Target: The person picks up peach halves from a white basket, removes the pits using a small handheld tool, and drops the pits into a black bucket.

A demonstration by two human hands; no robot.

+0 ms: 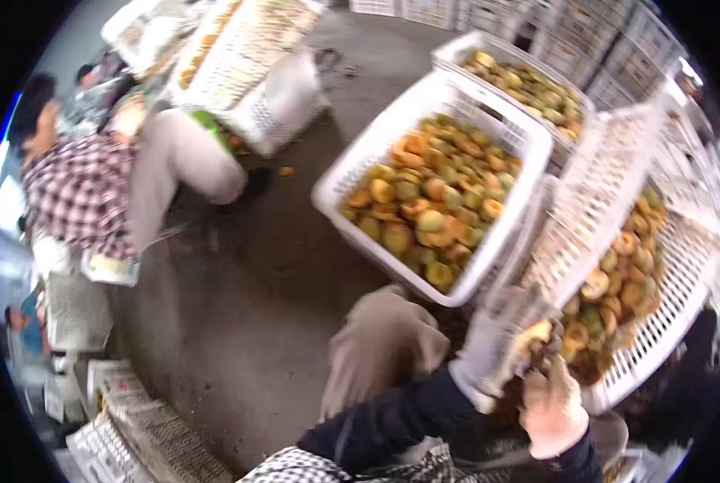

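My right hand (553,412), lower right of frame: fingers bunched just below the fruit piece (534,333), can't tell on what. Gloved left hand (487,352) nearer, grip closed on piece's left side; long axis blurred. Beyond, upward: fruit-filled crate (455,299).

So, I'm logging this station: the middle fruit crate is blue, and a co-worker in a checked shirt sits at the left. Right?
No: the head view shows the middle fruit crate is white; the co-worker in a checked shirt sits at the left.
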